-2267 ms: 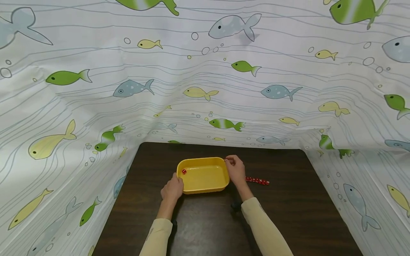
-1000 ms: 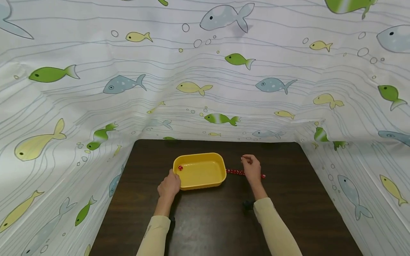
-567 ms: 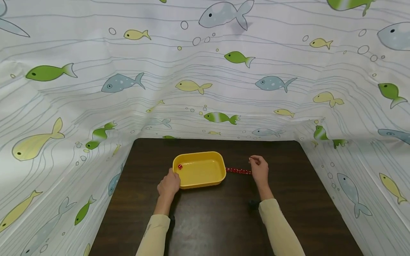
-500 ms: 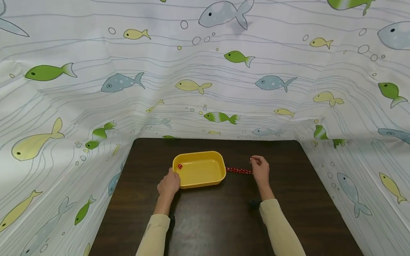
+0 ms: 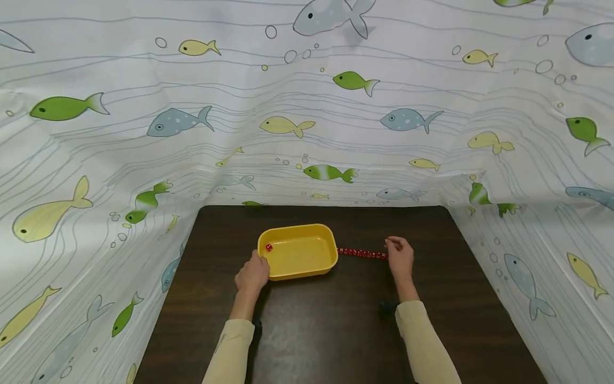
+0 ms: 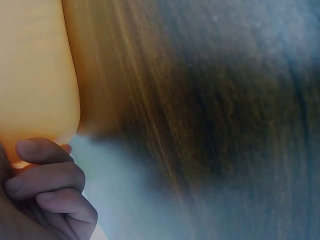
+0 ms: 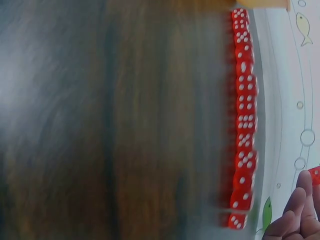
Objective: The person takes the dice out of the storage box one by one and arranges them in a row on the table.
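My left hand [image 5: 252, 273] grips the near left corner of a yellow plastic tub [image 5: 298, 276]; its curled fingers show against the tub's wall in the left wrist view. Inside the tub, towards the left end, lies one red die [image 5: 268, 247]. Right of the tub, a straight row of red dice with white pips [image 7: 245, 122] stretches along the table, its left end at the tub's side. My right hand [image 5: 401, 257] is raised by the row's right end and pinches a single red die [image 7: 315, 175] between thumb and fingertips. A small gap sets off the last die of the row.
The dark wood-patterned table [image 5: 326, 330] carries the tub and dice. A white fish-printed sheet [image 5: 240, 101] hangs around its back and sides, meeting the far edge just behind the tub and dice.
My right hand, holding the die, has moved from the tub's right rim along the row to its right end, uncovering the row. My left hand keeps its grip on the tub.
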